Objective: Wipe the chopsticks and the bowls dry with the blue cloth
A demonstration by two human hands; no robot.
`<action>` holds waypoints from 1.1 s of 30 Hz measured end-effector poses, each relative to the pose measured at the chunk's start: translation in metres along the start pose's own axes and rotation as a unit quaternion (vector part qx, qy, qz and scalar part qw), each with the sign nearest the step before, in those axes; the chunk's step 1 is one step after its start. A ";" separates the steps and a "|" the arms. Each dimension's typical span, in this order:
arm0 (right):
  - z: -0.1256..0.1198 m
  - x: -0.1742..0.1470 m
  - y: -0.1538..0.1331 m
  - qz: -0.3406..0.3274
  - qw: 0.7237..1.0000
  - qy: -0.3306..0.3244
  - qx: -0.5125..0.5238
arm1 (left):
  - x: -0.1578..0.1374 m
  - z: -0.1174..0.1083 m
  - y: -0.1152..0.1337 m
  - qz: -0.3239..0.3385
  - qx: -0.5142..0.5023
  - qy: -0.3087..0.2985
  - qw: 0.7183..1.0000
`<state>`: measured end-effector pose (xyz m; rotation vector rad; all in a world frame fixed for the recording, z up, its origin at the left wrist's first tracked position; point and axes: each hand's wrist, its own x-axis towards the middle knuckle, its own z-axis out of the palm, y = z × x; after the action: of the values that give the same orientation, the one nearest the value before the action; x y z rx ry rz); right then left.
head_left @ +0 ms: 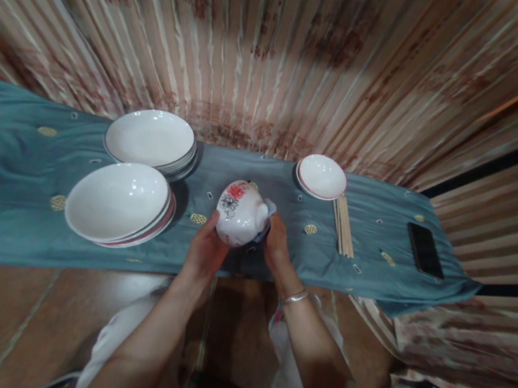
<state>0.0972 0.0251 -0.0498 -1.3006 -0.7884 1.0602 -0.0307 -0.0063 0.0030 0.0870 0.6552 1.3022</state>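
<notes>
A white bowl with a red and black flower print is held tilted on its side above the cloth, its foot facing right. My left hand grips the bowl at its lower left edge, with the thumb on the outside. At the bowl's foot, my right hand is closed on a greyish-blue cloth and presses it against the bowl. The bowl's inside and most of my fingers are hidden from view.
Stacked large plates and stacked wide bowls stand to the left. Small bowls, wooden chopsticks and a black phone lie to the right on the teal tablecloth. A pleated curtain hangs behind.
</notes>
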 end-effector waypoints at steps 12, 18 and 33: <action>0.004 -0.026 0.011 -0.040 0.998 -0.004 -0.057 | 0.004 0.002 0.006 -0.026 -0.067 0.054 0.996; 0.003 -0.044 0.017 -0.049 0.995 -0.040 -0.083 | 0.005 0.004 0.009 -0.033 -0.073 0.065 0.995; 0.003 -0.087 0.025 -0.106 0.959 -0.117 -0.237 | 0.005 0.009 0.009 -0.020 -0.066 0.061 0.996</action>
<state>0.0604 -0.0558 -0.0647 -1.4589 -1.3938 0.8907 -0.0333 0.0036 0.0124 -0.1134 0.6700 1.3169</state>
